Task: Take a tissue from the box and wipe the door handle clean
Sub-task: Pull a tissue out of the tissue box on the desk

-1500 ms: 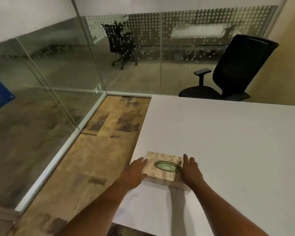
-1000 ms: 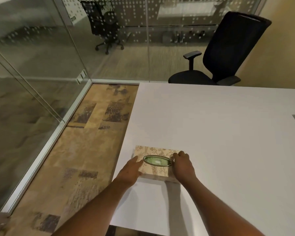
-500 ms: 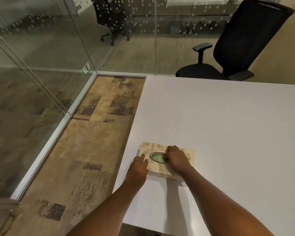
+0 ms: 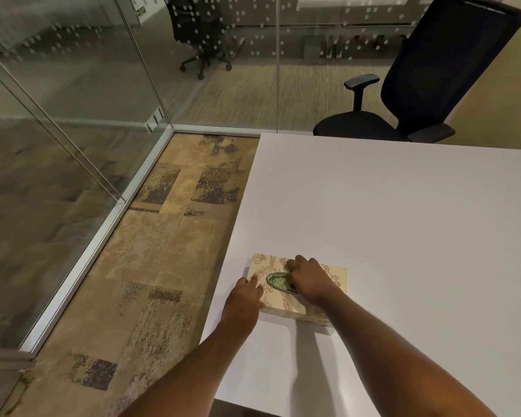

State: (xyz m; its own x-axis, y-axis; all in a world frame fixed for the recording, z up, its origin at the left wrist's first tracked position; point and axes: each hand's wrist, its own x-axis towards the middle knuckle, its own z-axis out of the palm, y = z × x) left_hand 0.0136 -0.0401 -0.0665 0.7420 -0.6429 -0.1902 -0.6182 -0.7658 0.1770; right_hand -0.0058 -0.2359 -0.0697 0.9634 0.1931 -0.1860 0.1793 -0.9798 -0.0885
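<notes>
On the near left part of the white table point(image 4: 388, 221), close to its left edge, a tissue box point(image 4: 333, 273) is being kept flat, with its patterned beige top facing up. An oval opening point(image 4: 278, 282) with a shiny rim is being shown in the middle of the top, and something greenish is being seen inside it.

The box is being steadied by the left hand point(image 4: 244, 299), which is being laid against the near left corner, fingers spread flat over the top edge and not curled around anything. The right hand point(image 4: 309, 281) is being held over the right half of the opening, knuckles up and fingers bent downward into or at the rim. Whether a tissue is being pinched by those fingers cannot be told, since the fingertips are being hidden by the back of the hand. No tissue is being seen above the box.

Both forearms are being extended from the bottom of the view across the near table edge.

Beyond the far table edge, a black office chair point(image 4: 433, 70) is being shown. To the left of the table, patterned carpet point(image 4: 163, 266) is being bounded by glass walls point(image 4: 73, 85), and a second chair point(image 4: 199, 31) is being seen behind the glass.
</notes>
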